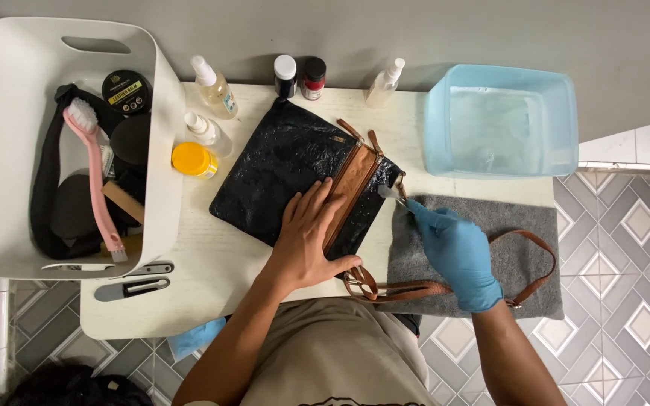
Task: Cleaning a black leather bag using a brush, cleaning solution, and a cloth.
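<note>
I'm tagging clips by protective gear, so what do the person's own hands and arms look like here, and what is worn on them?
The left hand is bare, with no glove, ring or watch visible. The right hand wears a light blue, thin disposable glove that ends at the wrist. Both forearms are uncovered, with no sleeves showing; nothing else is worn on them that the head view shows.

Along the table's (212, 278) far edge stood two clear spray bottles (215, 89), (385, 81) and two small dark bottles, one white-capped (285, 75), one red-capped (312, 78). A yellow-lidded jar (194, 160) sat near the left edge. In the white bin (9, 68), a round black tin (126, 91) bore a yellow label.
</note>
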